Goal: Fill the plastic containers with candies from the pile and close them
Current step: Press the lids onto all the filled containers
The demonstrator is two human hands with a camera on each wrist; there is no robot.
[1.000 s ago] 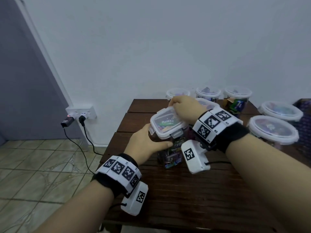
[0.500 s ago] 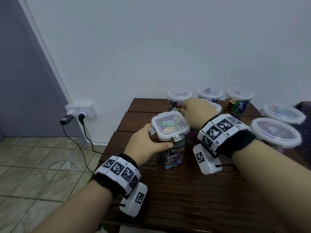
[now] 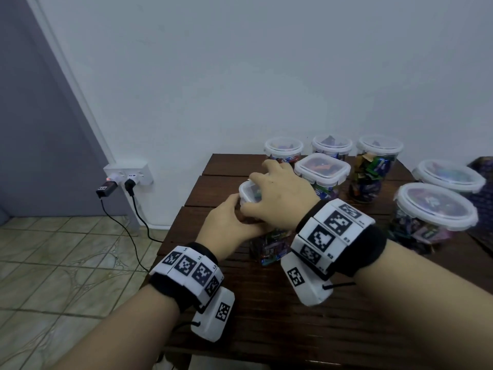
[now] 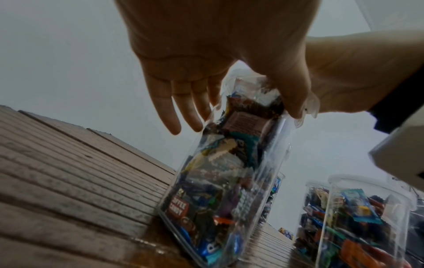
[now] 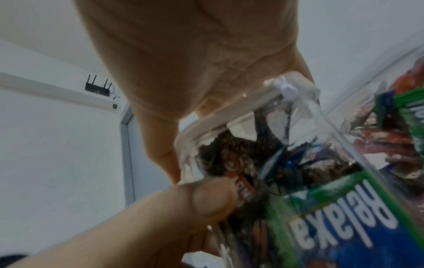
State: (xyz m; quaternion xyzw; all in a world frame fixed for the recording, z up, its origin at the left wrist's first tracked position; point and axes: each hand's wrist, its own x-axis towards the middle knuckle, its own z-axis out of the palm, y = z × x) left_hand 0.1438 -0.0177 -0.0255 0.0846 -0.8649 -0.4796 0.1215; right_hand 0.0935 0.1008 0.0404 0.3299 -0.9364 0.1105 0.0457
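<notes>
Plastic jar packed with wrapped candies stands on the wooden table; the left hand grips its upper wall between thumb and fingers. A second ago the lid was tilted over the rim; now it sits flat under the right hand, whose fingers curl over its far edge, thumb by the near clip. Probably only snapping the clips remains.

Dim, flat, cool light; soft shadows. Head view bows at edges. Right wrist view: my right hand and container blurred close up.
</notes>
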